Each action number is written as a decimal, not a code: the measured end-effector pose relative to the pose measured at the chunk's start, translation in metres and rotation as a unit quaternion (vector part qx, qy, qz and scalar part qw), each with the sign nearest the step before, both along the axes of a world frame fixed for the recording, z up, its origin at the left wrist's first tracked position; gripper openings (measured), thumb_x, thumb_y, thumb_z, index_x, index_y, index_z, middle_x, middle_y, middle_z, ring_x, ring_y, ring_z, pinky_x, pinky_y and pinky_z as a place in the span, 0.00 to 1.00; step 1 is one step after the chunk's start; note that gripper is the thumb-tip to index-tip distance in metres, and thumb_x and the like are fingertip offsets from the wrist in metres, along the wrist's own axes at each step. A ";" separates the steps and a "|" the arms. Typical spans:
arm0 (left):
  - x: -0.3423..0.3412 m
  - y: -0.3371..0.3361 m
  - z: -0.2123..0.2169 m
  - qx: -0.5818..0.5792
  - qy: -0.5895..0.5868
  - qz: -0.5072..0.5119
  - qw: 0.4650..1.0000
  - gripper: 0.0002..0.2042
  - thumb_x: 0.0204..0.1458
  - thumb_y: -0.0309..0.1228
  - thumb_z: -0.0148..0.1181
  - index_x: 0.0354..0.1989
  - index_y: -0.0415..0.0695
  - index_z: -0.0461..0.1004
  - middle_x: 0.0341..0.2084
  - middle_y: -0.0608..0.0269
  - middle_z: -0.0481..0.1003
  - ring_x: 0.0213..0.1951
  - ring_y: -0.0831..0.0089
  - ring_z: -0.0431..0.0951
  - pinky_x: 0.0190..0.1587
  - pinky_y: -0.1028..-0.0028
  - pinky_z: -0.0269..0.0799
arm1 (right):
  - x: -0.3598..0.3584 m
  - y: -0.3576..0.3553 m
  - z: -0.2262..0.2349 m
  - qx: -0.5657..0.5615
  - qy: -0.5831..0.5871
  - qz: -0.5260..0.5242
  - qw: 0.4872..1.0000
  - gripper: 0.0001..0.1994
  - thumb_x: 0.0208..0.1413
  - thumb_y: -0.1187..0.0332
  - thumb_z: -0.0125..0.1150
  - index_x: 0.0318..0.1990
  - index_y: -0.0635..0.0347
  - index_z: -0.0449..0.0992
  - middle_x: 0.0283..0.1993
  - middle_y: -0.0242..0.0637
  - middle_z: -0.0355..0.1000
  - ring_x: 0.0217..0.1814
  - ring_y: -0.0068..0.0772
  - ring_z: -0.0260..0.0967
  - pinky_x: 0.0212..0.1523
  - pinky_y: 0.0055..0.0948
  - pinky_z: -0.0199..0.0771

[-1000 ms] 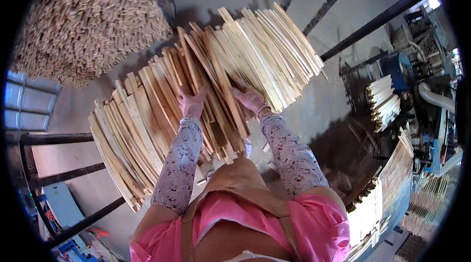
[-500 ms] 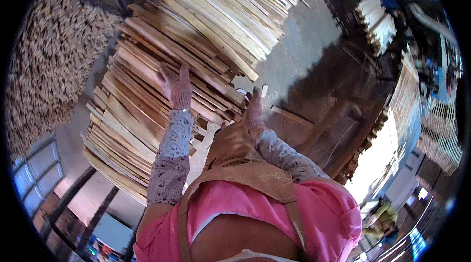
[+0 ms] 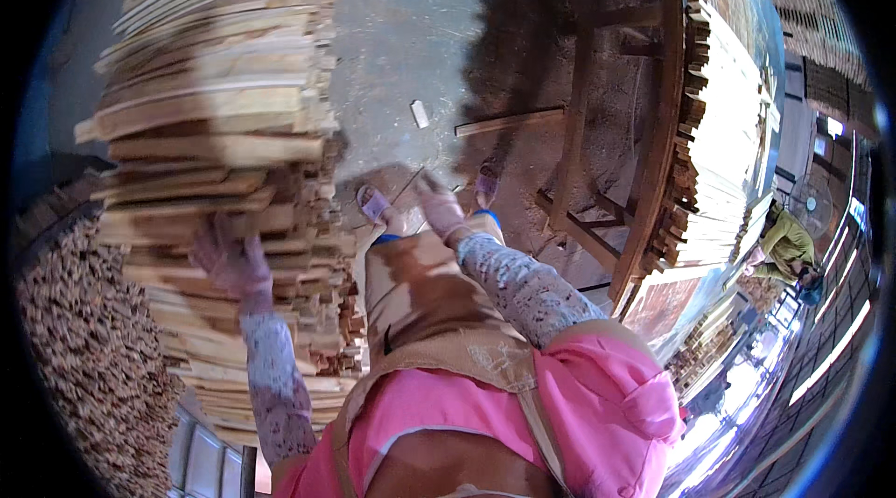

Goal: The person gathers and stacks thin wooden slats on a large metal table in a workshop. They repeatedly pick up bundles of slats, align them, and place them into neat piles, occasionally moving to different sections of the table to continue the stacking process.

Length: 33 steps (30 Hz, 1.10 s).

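My left hand (image 3: 231, 260), in a pale knit glove, is over the side of a long stack of wooden slats (image 3: 215, 115). Its fingers are spread and hold nothing; whether they touch the slats I cannot tell. In front of my tan apron (image 3: 420, 279) hangs my right hand (image 3: 439, 206), also gloved. Nothing shows in it, and its slightly blurred fingers look stretched out. Floral sleeves (image 3: 518, 279) cover both forearms. The slats lie crosswise in layers, their cut ends toward my legs.
To the right stands a wooden-framed bench (image 3: 665, 153) loaded with slats (image 3: 723, 143). A loose slat (image 3: 509, 122) and a small pale block (image 3: 419, 113) lie on the floor ahead. Many short wood pieces (image 3: 93, 339) are piled at left. Another person (image 3: 789, 241) is at far right.
My view has turned to the right, so the slat stack now sits at left and the bench nearer the middle. Both hands remain without any slat.
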<state>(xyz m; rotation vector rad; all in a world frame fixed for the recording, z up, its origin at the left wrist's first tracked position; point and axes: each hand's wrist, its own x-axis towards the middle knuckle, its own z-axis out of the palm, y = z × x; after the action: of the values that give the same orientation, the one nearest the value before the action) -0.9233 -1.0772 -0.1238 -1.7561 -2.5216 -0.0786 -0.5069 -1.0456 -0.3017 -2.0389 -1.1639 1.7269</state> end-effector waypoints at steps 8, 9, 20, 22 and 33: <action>-0.066 -0.056 -0.013 -0.016 -0.116 0.097 0.988 0.41 0.67 0.67 0.38 0.78 0.49 0.60 0.78 0.50 0.56 0.78 0.51 0.55 0.81 0.46 0.42 | 0.181 0.071 -0.190 -0.117 -0.129 -0.091 0.980 0.36 0.63 0.48 0.58 0.73 0.60 0.65 0.70 0.55 0.70 0.74 0.52 0.67 0.72 0.39 0.64; -0.069 -0.067 -0.012 -0.026 -0.099 0.120 0.987 0.41 0.68 0.67 0.38 0.78 0.49 0.60 0.78 0.50 0.56 0.78 0.51 0.55 0.81 0.46 0.42 | 0.191 0.085 -0.217 -0.100 -0.150 -0.077 0.981 0.36 0.63 0.48 0.59 0.73 0.60 0.66 0.70 0.55 0.71 0.73 0.52 0.68 0.72 0.39 0.65; -0.065 -0.023 -0.003 -0.084 0.030 -0.008 0.996 0.39 0.68 0.64 0.40 0.77 0.47 0.61 0.77 0.49 0.57 0.77 0.50 0.57 0.79 0.47 0.45 | 0.228 0.157 -0.417 0.031 -0.242 -0.053 0.968 0.35 0.56 0.54 0.64 0.69 0.62 0.68 0.66 0.56 0.72 0.68 0.54 0.71 0.68 0.44 0.70; -0.063 -0.025 0.000 -0.098 0.037 -0.007 0.994 0.39 0.68 0.64 0.40 0.77 0.47 0.61 0.77 0.48 0.57 0.77 0.49 0.57 0.79 0.47 0.46 | 0.221 0.119 -0.408 0.061 -0.240 -0.081 0.965 0.35 0.55 0.55 0.65 0.69 0.63 0.68 0.65 0.57 0.72 0.67 0.54 0.72 0.67 0.45 0.71; -0.064 -0.007 -0.004 -0.141 0.060 -0.038 0.988 0.37 0.68 0.61 0.42 0.76 0.46 0.62 0.76 0.47 0.58 0.76 0.48 0.59 0.78 0.47 0.50 | 0.194 -0.189 -0.383 -0.368 -0.374 -0.115 0.843 0.37 0.49 0.57 0.70 0.65 0.65 0.69 0.60 0.58 0.75 0.62 0.57 0.75 0.63 0.50 0.76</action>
<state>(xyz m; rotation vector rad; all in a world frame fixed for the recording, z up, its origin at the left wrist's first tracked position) -0.9870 -1.0842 -0.1278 -1.8877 -2.4786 0.3863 -0.3125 -1.2350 -0.6851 -3.3421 -0.3009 1.3814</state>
